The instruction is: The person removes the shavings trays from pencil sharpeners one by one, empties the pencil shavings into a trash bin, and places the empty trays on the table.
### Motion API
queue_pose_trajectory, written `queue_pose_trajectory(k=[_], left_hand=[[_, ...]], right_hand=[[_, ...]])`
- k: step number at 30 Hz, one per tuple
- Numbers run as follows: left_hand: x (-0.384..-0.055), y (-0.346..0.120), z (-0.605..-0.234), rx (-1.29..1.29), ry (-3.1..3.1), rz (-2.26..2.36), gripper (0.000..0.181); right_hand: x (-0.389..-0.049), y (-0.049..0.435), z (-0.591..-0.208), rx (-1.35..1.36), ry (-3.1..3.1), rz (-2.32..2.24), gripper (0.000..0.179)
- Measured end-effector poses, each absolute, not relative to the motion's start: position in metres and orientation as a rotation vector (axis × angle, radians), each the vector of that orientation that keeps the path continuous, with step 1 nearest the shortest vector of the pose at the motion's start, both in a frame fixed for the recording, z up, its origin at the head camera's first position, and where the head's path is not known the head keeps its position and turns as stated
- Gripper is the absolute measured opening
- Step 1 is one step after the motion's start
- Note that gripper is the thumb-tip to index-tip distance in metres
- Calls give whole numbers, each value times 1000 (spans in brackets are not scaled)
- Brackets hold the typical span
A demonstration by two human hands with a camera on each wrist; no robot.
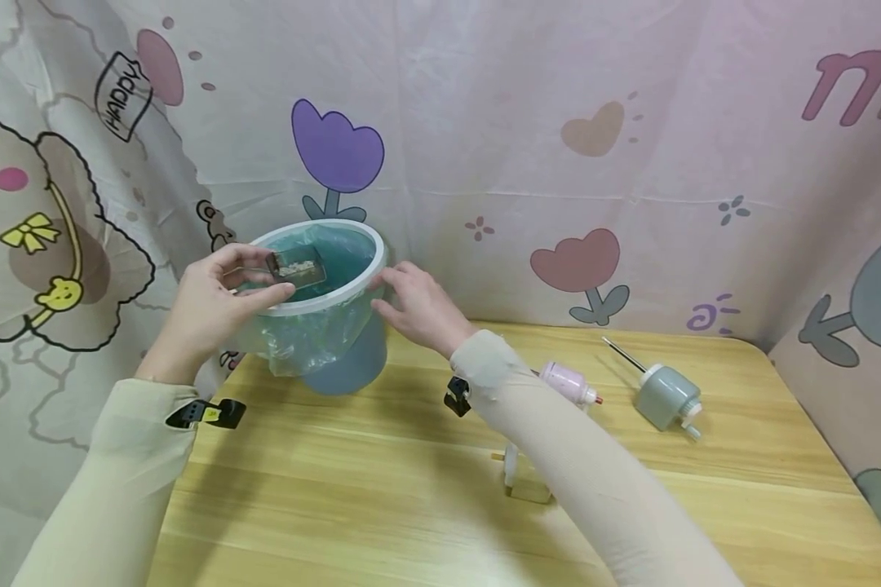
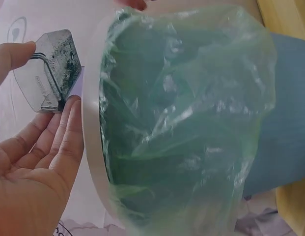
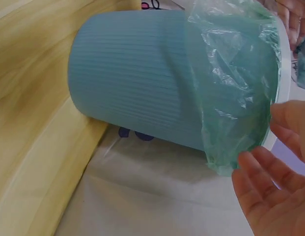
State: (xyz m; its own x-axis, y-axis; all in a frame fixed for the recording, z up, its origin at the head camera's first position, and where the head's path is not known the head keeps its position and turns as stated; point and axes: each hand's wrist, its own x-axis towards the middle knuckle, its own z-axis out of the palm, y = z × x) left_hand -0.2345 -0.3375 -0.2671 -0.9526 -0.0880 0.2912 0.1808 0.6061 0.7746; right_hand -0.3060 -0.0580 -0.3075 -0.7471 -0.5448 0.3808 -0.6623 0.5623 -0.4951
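Observation:
Above the bin's opening, my left hand (image 1: pixel 220 297) holds a small clear plastic box (image 1: pixel 298 269) between thumb and fingers, tilted. Pale crumbly bits show inside it in the head view; in the left wrist view its wall looks speckled dark. A blue ribbed waste bin (image 3: pixel 132 78) stands upright on the table, with a white rim (image 1: pixel 370 281) and a green translucent bag (image 2: pixel 181 123) folded over its edge. At the bin's right side, my right hand (image 1: pixel 422 306) has loosely bent fingertips by the rim and bag; whether they touch cannot be told.
On the wooden table (image 1: pixel 323 489) lie a grey crank-handled device with a rod (image 1: pixel 668 397), a pink one (image 1: pixel 567 383) and a yellowish one (image 1: pixel 529 481), the last two partly behind my right arm. A printed curtain (image 1: pixel 470 122) hangs close behind the bin.

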Motion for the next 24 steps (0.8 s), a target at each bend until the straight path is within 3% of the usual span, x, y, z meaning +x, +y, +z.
queue_pose_trajectory(k=[15, 24], left_hand=[[-253, -343, -260, -51, -2619, -979, 69], [-262, -340, -252, -166, -2634, -748, 62]], right_hand=[[-307, -73, -306, 994, -2493, 942, 31], [-306, -76, -307, 993, -2494, 952, 29]])
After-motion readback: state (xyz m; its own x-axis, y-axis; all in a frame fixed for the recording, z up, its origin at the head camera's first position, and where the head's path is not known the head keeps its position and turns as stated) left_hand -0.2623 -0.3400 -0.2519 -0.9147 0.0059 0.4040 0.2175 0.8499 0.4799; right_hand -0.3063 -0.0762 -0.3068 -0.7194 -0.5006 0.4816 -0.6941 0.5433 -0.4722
